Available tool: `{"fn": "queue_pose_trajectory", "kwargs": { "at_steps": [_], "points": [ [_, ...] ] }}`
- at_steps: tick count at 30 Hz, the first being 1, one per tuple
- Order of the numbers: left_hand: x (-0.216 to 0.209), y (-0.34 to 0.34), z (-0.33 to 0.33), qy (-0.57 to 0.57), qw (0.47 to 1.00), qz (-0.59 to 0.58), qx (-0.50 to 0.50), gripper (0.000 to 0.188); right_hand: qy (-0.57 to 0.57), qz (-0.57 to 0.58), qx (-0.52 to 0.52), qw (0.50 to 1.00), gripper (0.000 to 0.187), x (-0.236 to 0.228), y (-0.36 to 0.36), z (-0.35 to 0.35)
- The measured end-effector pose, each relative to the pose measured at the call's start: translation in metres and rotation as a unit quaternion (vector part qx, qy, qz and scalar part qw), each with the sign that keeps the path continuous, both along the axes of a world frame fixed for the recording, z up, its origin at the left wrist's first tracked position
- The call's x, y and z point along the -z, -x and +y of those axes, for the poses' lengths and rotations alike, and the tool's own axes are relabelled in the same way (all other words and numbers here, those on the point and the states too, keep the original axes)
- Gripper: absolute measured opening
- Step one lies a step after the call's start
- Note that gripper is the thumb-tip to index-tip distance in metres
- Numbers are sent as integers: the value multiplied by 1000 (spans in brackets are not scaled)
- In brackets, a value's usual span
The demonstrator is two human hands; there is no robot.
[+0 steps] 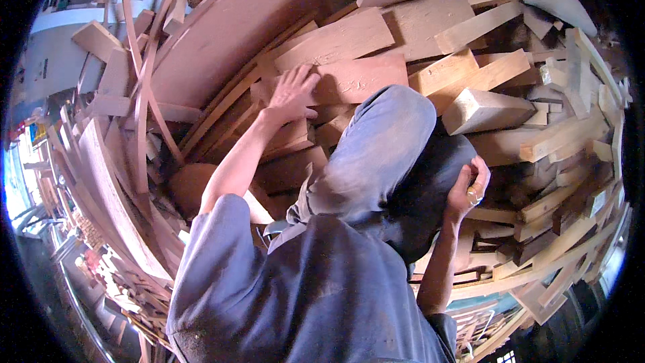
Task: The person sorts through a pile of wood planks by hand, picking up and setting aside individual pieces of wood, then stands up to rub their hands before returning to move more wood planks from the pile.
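My left hand [294, 94] reaches forward over the wood pile with its fingers spread. It lies at the left end of a reddish wooden board [363, 77], and whether it grips any piece I cannot make out. Just beyond that board is a paler rough plank [339, 42]. My right hand [468, 187] is at the right side of my dark-clad leg, its fingers loosely curled and the thumb apart. Nothing shows in it, and a ring-like band is on one finger. Closest to it are a thick square-ended beam [487, 111] and several stacked offcuts.
A wide board [232, 23] leans at the far left, with thin bent strips [142, 94] standing beside it. Yellowish blocks [443, 72] and long planks [564, 136] are heaped on the right. My raised knee [396, 117] stands between my hands. A curved slab [117, 188] runs along the left.
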State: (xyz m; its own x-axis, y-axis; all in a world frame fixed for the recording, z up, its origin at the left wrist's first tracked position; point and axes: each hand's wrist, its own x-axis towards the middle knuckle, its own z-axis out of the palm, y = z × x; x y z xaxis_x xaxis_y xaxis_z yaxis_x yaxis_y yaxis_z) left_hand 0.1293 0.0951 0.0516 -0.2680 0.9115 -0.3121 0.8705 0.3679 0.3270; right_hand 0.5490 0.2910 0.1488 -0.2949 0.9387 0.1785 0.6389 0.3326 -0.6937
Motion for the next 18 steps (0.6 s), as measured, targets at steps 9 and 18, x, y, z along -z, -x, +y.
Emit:
{"fn": "queue_pose_trajectory", "kwargs": {
  "at_steps": [9,18],
  "points": [
    [9,-9,26,-52,996,53,-46,84,-34,-10,9,999,29,-3,3,2],
    [-99,78,68,-328,815,-371,-301,99,-32,-13,2,999,36,4,0,2]
  ]
}}
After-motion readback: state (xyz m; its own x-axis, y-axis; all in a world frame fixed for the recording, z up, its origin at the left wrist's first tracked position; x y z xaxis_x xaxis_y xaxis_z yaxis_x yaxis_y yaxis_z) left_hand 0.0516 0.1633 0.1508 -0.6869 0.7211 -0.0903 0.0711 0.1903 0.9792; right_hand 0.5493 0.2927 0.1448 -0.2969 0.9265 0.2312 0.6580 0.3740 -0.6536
